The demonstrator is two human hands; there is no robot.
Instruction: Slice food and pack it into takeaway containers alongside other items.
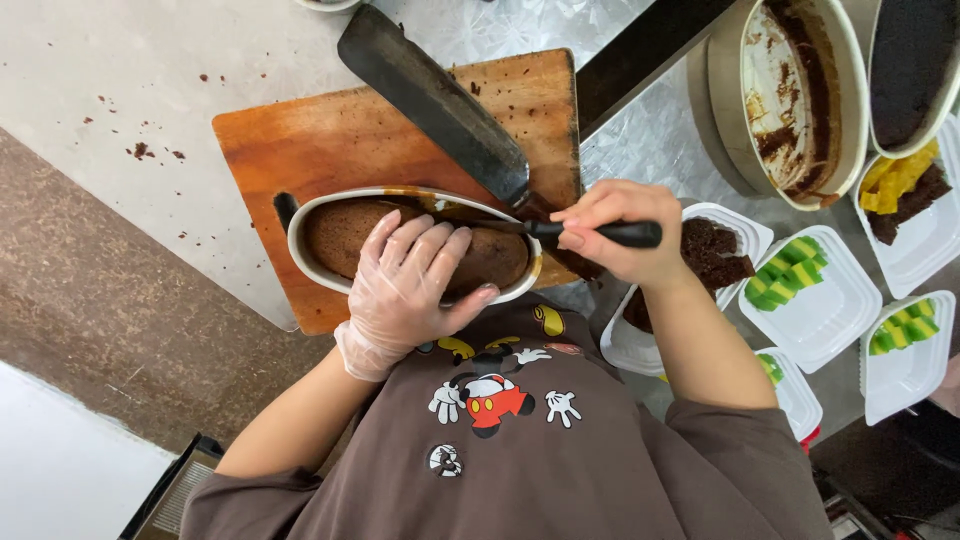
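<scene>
While gloved left hand (408,285) steadies, brown cake (345,232) (domed), oval white tin (300,243)

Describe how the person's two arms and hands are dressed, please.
The left hand wears a thin, clear plastic glove that ends at the wrist. The right hand is bare, with no glove. Both arms have loose brown sleeves reaching about the elbow; the forearms are uncovered. No watch or ring is visible.

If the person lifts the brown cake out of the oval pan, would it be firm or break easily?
The cake probably breaks easily: crumbs dot the table. It likely sticks, since the right hand works a knife along the pan while the gloved left hand presses on the cake.
</scene>
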